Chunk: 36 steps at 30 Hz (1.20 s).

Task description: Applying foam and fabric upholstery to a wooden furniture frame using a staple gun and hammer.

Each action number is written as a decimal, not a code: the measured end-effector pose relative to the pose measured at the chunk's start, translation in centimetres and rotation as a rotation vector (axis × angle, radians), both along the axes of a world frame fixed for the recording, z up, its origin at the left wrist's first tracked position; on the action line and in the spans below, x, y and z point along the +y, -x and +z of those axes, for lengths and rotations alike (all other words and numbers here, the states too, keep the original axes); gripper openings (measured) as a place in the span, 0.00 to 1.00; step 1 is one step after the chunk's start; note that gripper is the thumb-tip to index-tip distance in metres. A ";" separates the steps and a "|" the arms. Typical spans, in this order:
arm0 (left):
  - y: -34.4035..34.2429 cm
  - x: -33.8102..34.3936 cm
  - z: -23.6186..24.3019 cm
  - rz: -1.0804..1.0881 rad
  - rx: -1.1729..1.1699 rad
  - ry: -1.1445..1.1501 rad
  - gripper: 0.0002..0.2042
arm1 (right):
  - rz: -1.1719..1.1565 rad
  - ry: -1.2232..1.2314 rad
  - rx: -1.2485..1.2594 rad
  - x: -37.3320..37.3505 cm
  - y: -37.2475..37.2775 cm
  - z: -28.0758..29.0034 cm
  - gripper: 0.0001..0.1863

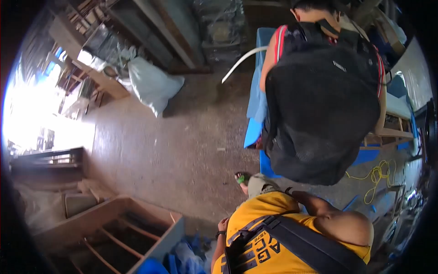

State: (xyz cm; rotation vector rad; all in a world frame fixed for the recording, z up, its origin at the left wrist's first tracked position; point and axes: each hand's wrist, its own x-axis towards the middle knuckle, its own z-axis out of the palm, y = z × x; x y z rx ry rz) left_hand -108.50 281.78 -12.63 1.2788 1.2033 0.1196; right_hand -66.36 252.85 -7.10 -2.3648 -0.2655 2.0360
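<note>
My left hand (223, 224) hangs beside my yellow shirt (267, 208), a dark band at its wrist. Its fingers are too small and partly hidden to read, and I see nothing in it. On the other side, my right arm (315, 205) bends in toward my waist, with a dark watch (289, 191) at the wrist; the hand beyond it is hidden. Just ahead, another person wears a large black backpack (324, 109), which covers most of their back and hides their hands. Blue sheeting (258, 102) shows at that person's left.
An open wooden frame with slats (178, 223) stands at the lower left, beside blue and clear plastic (187, 255). A stuffed white sack (153, 84) rests on the brown floor (182, 141). Yellow cord (376, 176) lies coiled at the right. A white tube (242, 60) curves out near the backpack.
</note>
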 end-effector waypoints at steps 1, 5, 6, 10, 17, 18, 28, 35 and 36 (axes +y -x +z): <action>-0.9 3.4 0.4 0.160 -0.002 0.116 0.13 | -0.035 -0.025 -0.015 1.5 -0.3 -0.4 0.13; -3.4 14.4 2.1 0.379 0.016 0.221 0.11 | -0.171 -0.103 -0.077 6.0 -0.7 -2.6 0.12; -4.2 16.7 2.2 0.399 0.058 0.217 0.14 | -0.208 -0.129 -0.091 6.9 -0.8 -3.0 0.12; -5.8 22.8 1.6 0.253 0.001 0.307 0.12 | -0.369 -0.357 -0.118 10.4 -0.3 -3.4 0.12; -10.0 36.3 -0.8 -0.743 0.352 -0.171 0.13 | -0.530 0.126 -0.261 20.4 4.5 -3.2 0.13; -10.8 38.8 -0.8 -0.910 0.418 -0.258 0.14 | -0.587 0.112 -0.260 21.7 5.4 -3.1 0.13; -24.6 64.0 -2.5 -1.857 0.792 -0.723 0.13 | -0.909 0.121 -0.163 31.4 10.8 -2.2 0.10; -41.3 65.7 -5.7 -1.406 -0.358 -0.988 0.10 | -1.033 0.121 -0.020 35.5 10.8 -2.5 0.07; -43.7 64.2 -5.8 -1.322 -0.018 -0.605 0.10 | -1.044 0.112 -0.001 36.0 10.4 -2.6 0.07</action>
